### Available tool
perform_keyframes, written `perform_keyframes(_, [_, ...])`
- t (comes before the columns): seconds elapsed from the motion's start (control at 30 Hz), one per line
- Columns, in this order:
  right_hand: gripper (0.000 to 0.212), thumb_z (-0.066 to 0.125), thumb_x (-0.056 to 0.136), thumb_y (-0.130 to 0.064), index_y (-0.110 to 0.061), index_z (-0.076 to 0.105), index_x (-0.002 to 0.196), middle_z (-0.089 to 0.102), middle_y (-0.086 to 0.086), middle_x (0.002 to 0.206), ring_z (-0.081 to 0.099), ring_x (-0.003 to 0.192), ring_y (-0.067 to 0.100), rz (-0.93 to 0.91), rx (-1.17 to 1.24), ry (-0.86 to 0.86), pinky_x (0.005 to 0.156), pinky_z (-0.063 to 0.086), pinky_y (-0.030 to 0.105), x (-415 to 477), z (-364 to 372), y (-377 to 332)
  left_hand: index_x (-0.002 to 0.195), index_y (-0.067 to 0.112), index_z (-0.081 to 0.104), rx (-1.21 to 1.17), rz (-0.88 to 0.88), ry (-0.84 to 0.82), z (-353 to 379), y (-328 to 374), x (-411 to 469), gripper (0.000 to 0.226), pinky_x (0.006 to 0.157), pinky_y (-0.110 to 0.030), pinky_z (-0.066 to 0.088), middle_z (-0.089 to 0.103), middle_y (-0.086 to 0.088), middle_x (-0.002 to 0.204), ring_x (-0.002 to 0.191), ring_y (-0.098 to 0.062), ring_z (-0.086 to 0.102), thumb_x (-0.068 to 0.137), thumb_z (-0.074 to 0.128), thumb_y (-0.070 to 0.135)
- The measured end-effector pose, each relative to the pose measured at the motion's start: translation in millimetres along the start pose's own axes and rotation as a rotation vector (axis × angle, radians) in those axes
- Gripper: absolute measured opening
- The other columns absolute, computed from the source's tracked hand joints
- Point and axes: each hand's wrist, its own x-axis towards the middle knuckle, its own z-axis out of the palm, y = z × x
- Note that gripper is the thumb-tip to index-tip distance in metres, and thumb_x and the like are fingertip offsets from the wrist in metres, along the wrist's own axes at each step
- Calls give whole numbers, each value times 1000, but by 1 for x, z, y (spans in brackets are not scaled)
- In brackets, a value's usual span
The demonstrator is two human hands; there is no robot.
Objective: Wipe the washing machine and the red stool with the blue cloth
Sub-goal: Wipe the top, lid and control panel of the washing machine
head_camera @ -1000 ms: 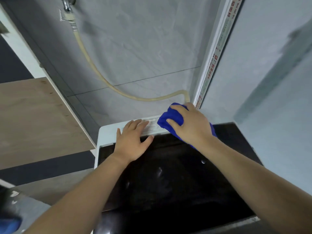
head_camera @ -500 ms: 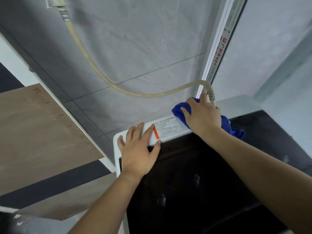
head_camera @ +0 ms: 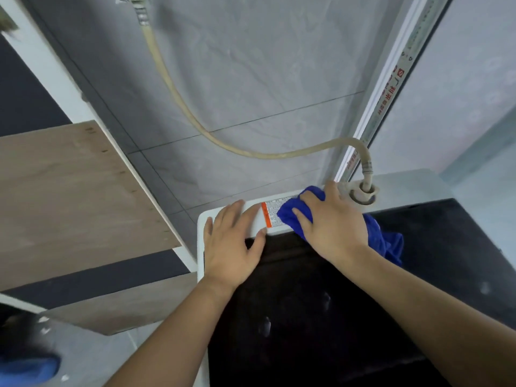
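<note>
Now right hand (head_camera: 332, 224) presses blue cloth (head_camera: 293, 212) on washing machine (head_camera: 251, 216); left hand (head_camera: 230, 244) flat, empty.

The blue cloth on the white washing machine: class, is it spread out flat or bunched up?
Bunched up. The blue cloth sits crumpled under the right hand, with loose folds trailing onto the dark lid.

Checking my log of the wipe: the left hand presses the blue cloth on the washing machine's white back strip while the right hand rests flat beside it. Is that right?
Not quite: the hands are swapped. In the head view the right hand presses the blue cloth on the washing machine strip, while the left hand rests flat beside it.
</note>
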Motion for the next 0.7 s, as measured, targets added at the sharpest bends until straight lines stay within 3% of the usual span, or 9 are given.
perform_keyframes(0.13, [40, 32, 97, -45, -20, 43, 126, 38, 11, 121, 39, 71, 21, -6, 31, 4, 53, 37, 31, 39, -1, -19, 138, 34, 38, 110, -120, 74, -10, -12, -25, 52, 106, -58, 22, 33, 1, 148, 137, -23, 24, 88, 44, 46])
perform_keyframes(0.27, [38, 32, 97, -45, -19, 44, 123, 37, 12, 119, 39, 68, 21, -72, 22, -13, 52, 38, 31, 23, 0, -30, 142, 25, 27, -109, -396, 52, -7, -14, -46, 62, 104, -46, 33, 21, -6, 151, 135, -31, 25, 88, 47, 49])
perform_keyframes(0.37, [38, 31, 96, -48, -23, 44, 122, 37, 9, 118, 37, 69, 19, -109, 12, -48, 52, 36, 29, -5, 3, -22, 142, 21, 28, -160, -397, 72, -4, -13, -45, 64, 101, -40, 37, 26, -9, 147, 128, -33, 37, 88, 48, 49])
perform_keyframes(0.57, [38, 33, 97, -46, -22, 44, 125, 37, 11, 118, 40, 72, 20, -65, 65, -10, 53, 37, 31, 44, 3, -48, 142, 24, 26, -140, -404, 72, -7, -11, -45, 63, 98, -38, 40, 24, -6, 148, 127, -29, 39, 88, 45, 50])
perform_keyframes(0.7, [37, 35, 96, -47, -23, 48, 122, 41, 11, 112, 37, 65, 19, -147, 54, 6, 51, 34, 29, 8, 4, -41, 142, 25, 26, -150, -400, 75, -6, -12, -45, 63, 100, -37, 39, 22, -6, 149, 129, -28, 37, 88, 46, 51])
